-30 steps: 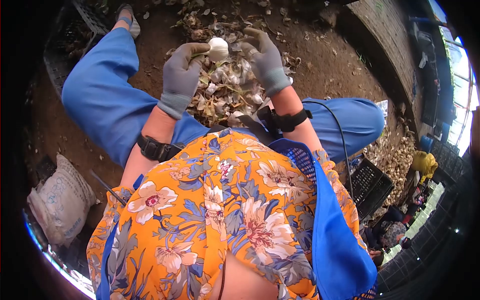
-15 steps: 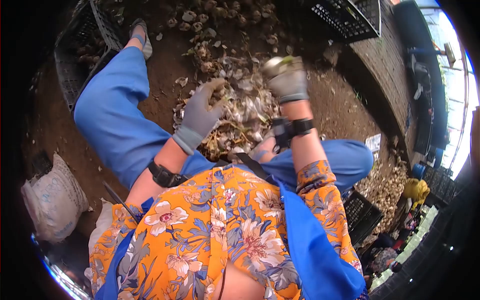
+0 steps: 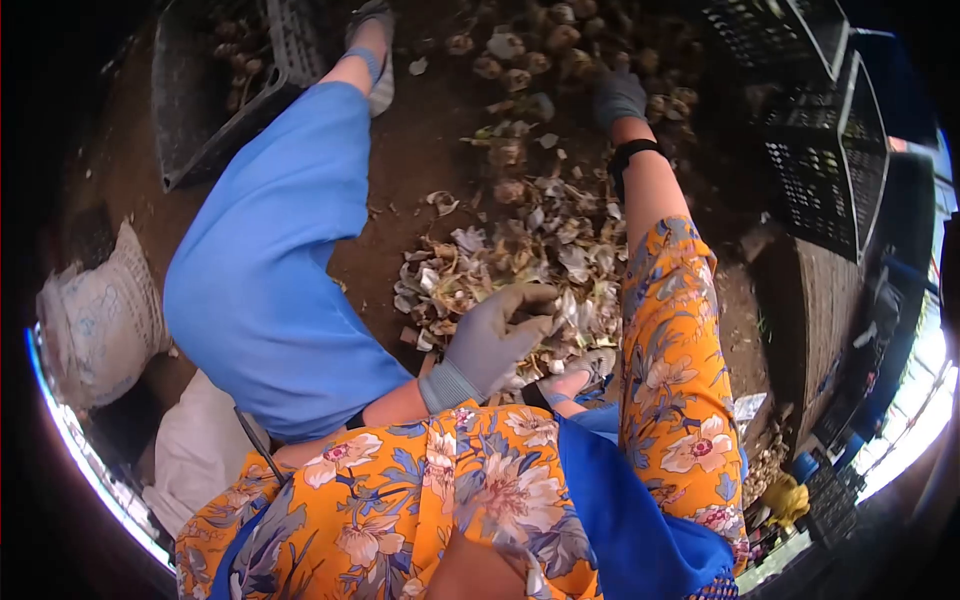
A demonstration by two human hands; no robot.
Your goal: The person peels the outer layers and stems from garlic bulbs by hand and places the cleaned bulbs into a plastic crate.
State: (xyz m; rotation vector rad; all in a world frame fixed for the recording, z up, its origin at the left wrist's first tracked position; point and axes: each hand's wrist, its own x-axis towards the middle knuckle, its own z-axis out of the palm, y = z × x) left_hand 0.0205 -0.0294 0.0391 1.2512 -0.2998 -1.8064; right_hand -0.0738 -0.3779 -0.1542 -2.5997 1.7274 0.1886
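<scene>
My left hand (image 3: 492, 342), in a grey glove, hovers low over a heap of dry garlic skins and peelings (image 3: 560, 240). Its fingers are curved, with a gap between thumb and forefinger and nothing in it. My right hand (image 3: 621, 97), also gloved, is stretched far forward at the near side of a spread of garlic bulbs (image 3: 562, 38) on the dirt floor. Its fingers point down among the bulbs in shadow, so I cannot tell whether they grip one.
A black crate (image 3: 215, 120) with bulbs inside stands at the far left. More black crates (image 3: 825, 150) are stacked at the right by a wooden ledge (image 3: 828, 310). A full white sack (image 3: 100, 315) sits at the left, beyond my bent leg (image 3: 275, 260).
My right hand has gone forward from above the peelings to the bulbs; the pale bulb-like thing with green it held no longer shows. My left hand has drawn back toward my body. The view has turned.
</scene>
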